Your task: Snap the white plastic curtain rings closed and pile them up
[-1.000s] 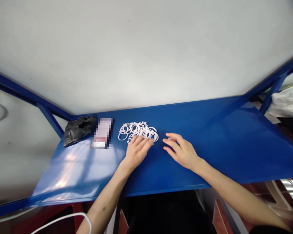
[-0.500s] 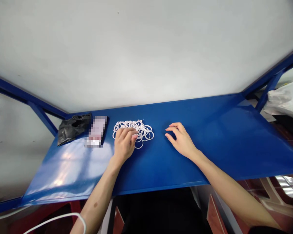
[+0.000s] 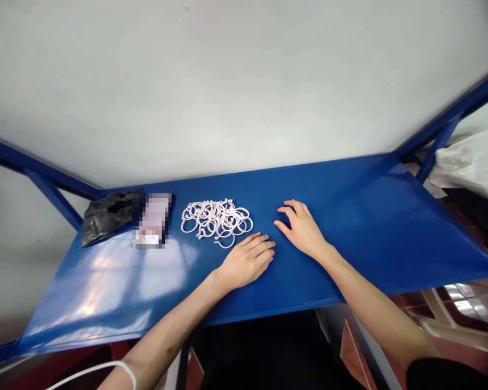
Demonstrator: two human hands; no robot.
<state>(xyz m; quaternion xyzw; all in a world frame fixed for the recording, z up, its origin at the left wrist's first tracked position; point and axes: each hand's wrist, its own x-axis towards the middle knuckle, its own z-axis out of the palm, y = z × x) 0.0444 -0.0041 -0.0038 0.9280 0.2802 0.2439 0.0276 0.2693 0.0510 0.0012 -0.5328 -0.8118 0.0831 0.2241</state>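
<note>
A loose pile of white plastic curtain rings [image 3: 217, 218] lies on the blue table [image 3: 374, 216], many overlapping. Just in front of the pile, to its lower right, my left hand [image 3: 248, 261] rests palm down with fingers stretched toward the right. Its underside is hidden, and no ring shows in it. To the right of the pile, my right hand [image 3: 303, 227] is over bare blue surface, fingers curved and apart with nothing between them. A gap separates the two hands.
Left of the rings lies a phone-like flat object [image 3: 152, 219], its face blurred out. Beyond it is a crumpled black plastic bag [image 3: 109, 214]. A pale wall [image 3: 236, 92] rises behind the table. A white plastic bag [image 3: 472, 162] sits past the right frame.
My left hand has moved from over the rings to the right and nearer me, uncovering the pile. My right hand has stayed nearly in place. The view has shifted slightly.
</note>
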